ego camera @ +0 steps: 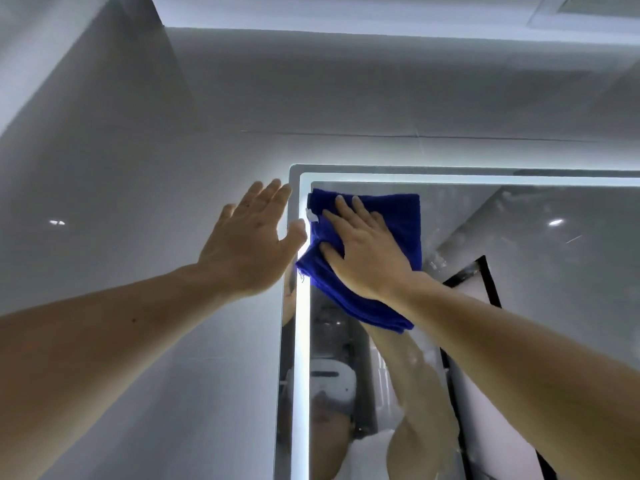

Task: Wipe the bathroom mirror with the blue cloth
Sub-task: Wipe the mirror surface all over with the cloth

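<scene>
The bathroom mirror (519,237) hangs on the wall with a lit strip round its edge. Its top left corner is in view. A folded blue cloth (405,220) lies flat against the glass in that corner. My right hand (367,251) presses the cloth onto the mirror with straight fingers spread over it. My left hand (249,240) is flat and open against the grey wall just left of the mirror's frame, its thumb at the frame's edge. The glass reflects my arm and a person wearing a white headset.
Glossy grey wall tiles (138,202) surround the mirror, and the white ceiling (381,15) runs above. A black-framed opening (485,282) shows as a reflection at the right of the cloth.
</scene>
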`<state>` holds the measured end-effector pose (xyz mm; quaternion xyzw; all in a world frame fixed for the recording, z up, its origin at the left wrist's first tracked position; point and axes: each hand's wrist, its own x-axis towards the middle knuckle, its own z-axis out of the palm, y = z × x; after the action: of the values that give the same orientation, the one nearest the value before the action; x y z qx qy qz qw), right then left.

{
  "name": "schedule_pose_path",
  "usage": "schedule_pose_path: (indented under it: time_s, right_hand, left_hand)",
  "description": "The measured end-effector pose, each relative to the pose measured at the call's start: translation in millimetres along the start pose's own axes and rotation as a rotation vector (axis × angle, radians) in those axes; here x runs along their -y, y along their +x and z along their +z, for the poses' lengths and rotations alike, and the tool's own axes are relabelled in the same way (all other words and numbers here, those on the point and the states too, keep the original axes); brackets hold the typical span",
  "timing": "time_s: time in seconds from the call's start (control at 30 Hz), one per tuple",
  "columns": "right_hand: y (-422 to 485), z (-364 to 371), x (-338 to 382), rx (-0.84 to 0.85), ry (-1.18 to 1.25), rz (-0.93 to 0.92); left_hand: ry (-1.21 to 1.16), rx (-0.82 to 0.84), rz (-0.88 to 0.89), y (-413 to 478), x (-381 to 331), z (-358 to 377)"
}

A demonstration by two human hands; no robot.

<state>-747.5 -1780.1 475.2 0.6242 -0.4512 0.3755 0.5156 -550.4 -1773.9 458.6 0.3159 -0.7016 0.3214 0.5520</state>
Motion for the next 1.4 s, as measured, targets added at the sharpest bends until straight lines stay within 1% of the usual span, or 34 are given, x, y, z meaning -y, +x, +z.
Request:
schedule_pose_path:
  time_s: [0.17,0.27,0.3,0.33,0.4,0.47,0.57,0.63,0.7,0.8,0.87,0.97,1.1,1.23,1.4]
  right_hand:
    - [-73.3,9.3,18.2,0.118,-0.029,-0.285]
    - [-63.0,2.9,4.3,0.130,-0.080,-0.367]
    - [-48.3,-0.3,0.4,0.103,-0.074,-0.344]
    - [-29.5,-4.0,-3.3,0.068,-0.047,-0.281]
    - [14.3,-11.5,-9.9,0.015,0.015,-0.096]
    - [55.2,-15.9,-13.9,-0.016,0.043,0.039]
    - [94.9,-16.4,-14.2,-0.055,0.053,0.194]
    - [106.6,-16.7,-13.4,-0.067,0.052,0.255]
    - [111.9,-19.2,-12.4,-0.046,0.060,0.209]
    - [115.4,-24.8,-8.6,0.018,0.079,0.019]
    - [114.0,-24.9,-5.5,0.012,0.089,-0.050]
    - [101.7,-25.4,-4.6,0.013,0.133,-0.080]
    - [74.1,-22.3,3.1,0.049,0.146,-0.176]
    - [47.2,-18.8,11.1,0.060,0.107,-0.230]
    - [9.1,-8.0,21.4,0.022,0.031,-0.267]
  left_hand:
    - [0.004,-0.006,0.010,-6.0,4.5,-3.3]
    - [0.033,0.031,0.013,-13.5,8.3,-4.8]
    - [0.043,0.038,0.018,-15.2,8.9,-5.5]
    - [0.043,0.043,0.017,-16.0,9.3,-6.3]
    - [0.033,0.042,0.001,-16.2,10.4,-7.2]
    - [0.041,0.025,0.003,-15.6,13.0,-6.5]
    - [0.055,-0.006,0.027,-15.0,23.0,-5.2]
    - [0.062,-0.025,0.038,-15.4,30.9,-3.8]
    - [0.078,-0.021,0.043,-17.7,36.8,-2.3]
    - [0.101,-0.015,0.056,-20.0,41.5,-2.2]
    - [0.084,-0.008,0.051,-21.0,43.0,-4.0]
    - [0.068,-0.004,0.045,-21.4,42.1,-4.2]
    - [0.037,-0.023,0.036,-21.2,34.7,0.6]
    - [-0.007,0.000,0.026,-27.9,24.6,4.2]
    - [-0.020,0.033,0.005,-47.9,19.8,5.3]
